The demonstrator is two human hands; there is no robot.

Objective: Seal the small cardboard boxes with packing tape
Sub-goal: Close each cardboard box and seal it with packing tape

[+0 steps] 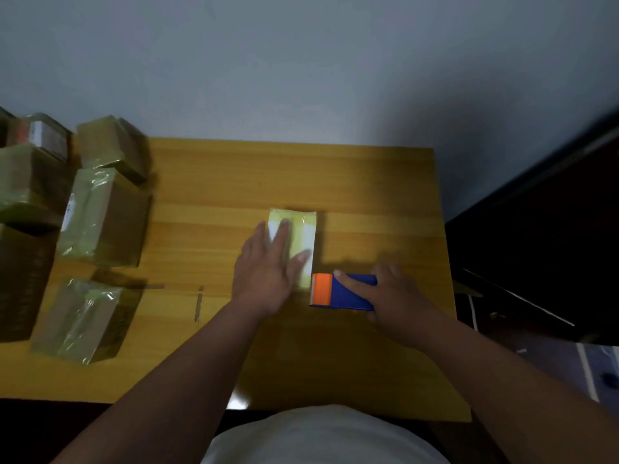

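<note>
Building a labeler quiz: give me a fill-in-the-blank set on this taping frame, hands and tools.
1. The left hand lies flat on the small ____ in mid-table.
2. The right hand grips the blue and orange tape ____.
3. The taped boxes sit at the table's ____ edge.

Missing: box; dispenser; left

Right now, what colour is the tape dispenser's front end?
Orange, on a blue tape dispenser body; seen in the head view.
</note>
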